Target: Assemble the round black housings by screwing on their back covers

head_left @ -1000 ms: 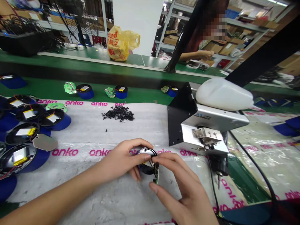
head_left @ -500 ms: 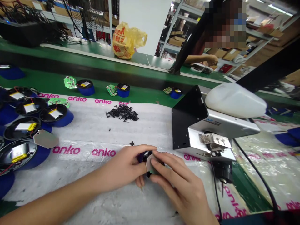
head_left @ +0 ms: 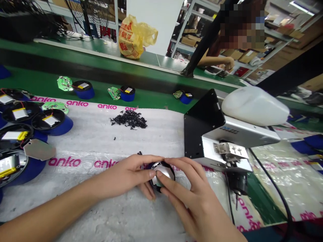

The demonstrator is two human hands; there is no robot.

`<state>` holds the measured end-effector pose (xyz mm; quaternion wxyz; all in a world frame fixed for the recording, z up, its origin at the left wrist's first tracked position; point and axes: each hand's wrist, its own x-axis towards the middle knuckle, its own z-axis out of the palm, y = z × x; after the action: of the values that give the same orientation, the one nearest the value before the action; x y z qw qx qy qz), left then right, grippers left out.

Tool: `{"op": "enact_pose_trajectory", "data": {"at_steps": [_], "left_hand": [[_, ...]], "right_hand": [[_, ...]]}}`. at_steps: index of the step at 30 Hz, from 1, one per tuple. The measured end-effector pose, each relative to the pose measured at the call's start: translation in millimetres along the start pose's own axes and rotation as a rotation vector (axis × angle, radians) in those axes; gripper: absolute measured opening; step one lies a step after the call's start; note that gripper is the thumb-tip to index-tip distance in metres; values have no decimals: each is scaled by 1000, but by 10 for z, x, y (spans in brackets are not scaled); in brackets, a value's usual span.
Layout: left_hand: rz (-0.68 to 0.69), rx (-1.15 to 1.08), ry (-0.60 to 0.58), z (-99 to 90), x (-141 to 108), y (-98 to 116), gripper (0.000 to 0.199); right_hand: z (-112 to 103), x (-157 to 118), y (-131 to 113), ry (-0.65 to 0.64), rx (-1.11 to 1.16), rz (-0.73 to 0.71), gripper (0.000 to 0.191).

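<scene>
Between my two hands, above the white sheet, is a round housing (head_left: 159, 164) with a black rim and a flat pale plate (head_left: 166, 172) in its mouth. My left hand (head_left: 126, 176) grips its left side, thumb on the rim and fingers curled beneath. Around the right side, my right hand (head_left: 195, 190) has its fingers and thumb closed, one fingertip pressing on the plate beside the left thumb. The housing's underside is hidden by my hands. Beyond them lies a heap of small black pieces (head_left: 130, 119).
Several blue housings (head_left: 63, 126) with batteries crowd the left side, one beside a pale plate (head_left: 39, 150). More stand on the green belt with green circuit boards (head_left: 65, 83). To the right is a silver and black machine (head_left: 227, 158) with a downward bit. Across the table, another person's hand (head_left: 229, 63) shows.
The plate now sits flatter within the housing's rim, and more of its surface shows. My right index fingertip has moved left, towards my left thumb. The view has shifted slightly.
</scene>
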<state>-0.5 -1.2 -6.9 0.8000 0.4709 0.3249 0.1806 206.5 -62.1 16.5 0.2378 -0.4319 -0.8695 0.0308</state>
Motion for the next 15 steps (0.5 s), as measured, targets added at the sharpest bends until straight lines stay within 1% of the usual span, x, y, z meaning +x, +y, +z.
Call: {"op": "enact_pose_trajectory", "data": {"at_steps": [3, 5, 9, 12, 15], "left_hand": [[-20, 12, 49, 33, -16, 3, 46], [-15, 36, 66, 49, -32, 4, 47], [-13, 75, 46, 72, -56, 11, 54], [-9, 107, 84, 99, -54, 4, 52], [-2, 95, 117, 132, -40, -24, 52]], "right_hand": [[-21, -14, -28, -45, 66, 66, 34], [-15, -15, -36, -30, 102, 96, 33], [26, -7, -44, -3, 141, 150, 28], [41, -2, -40, 33, 159, 168, 24], [20, 33, -19, 42, 164, 168, 23]]}}
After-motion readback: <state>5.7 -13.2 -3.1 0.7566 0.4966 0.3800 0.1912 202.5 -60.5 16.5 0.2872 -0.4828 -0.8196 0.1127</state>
